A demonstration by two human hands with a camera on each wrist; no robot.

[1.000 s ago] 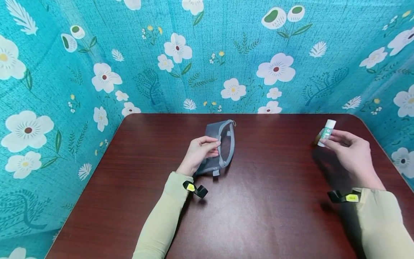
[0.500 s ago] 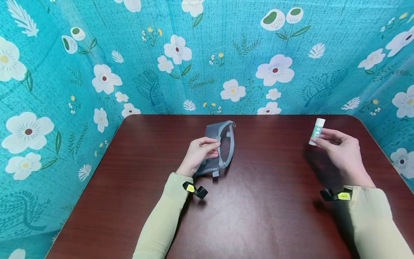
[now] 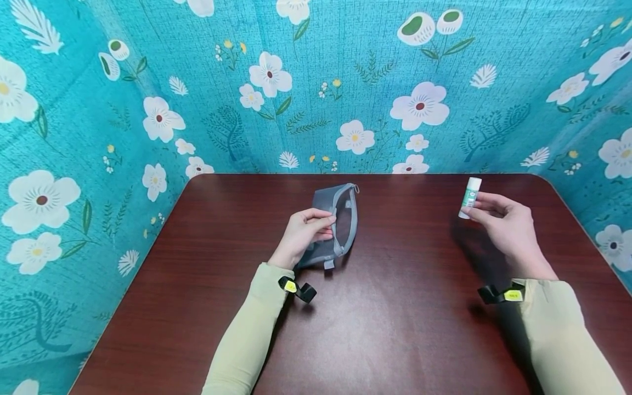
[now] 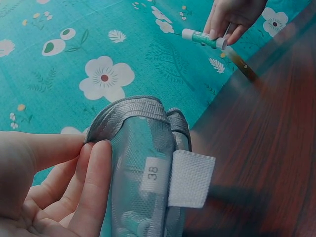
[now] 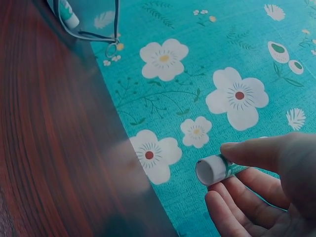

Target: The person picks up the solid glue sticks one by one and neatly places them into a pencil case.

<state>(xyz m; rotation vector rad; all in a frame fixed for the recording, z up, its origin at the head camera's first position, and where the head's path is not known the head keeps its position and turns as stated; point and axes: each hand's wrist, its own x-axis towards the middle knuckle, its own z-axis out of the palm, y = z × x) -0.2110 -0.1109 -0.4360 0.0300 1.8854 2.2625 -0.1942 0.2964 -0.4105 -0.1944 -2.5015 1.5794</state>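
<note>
My left hand point(image 3: 306, 230) pinches one side of the mouth of a grey mesh zipper pouch point(image 3: 322, 200), which gapes toward the right. A white tag and a label reading 38 show on the pouch in the left wrist view. Through its mesh, a white-and-green glue stick point(image 4: 136, 223) is visible low inside. Over the right part of the table, my right hand point(image 3: 511, 230) holds another white-and-green glue stick point(image 3: 470, 198) between thumb and fingers, nearly upright and leaning slightly right. The right wrist view shows this glue stick's white end point(image 5: 210, 170) pointing out past the thumb.
Both hands are over a dark red-brown wooden table point(image 3: 395, 307) with rounded back corners. Blue-green floral cloth point(image 3: 316, 82) hangs behind it and along both sides. Each wrist wears a black strap with a yellow tag point(image 3: 512, 295).
My right hand has moved left with the glue stick, closer to the pouch. The left hand and the pouch have stayed in place.
</note>
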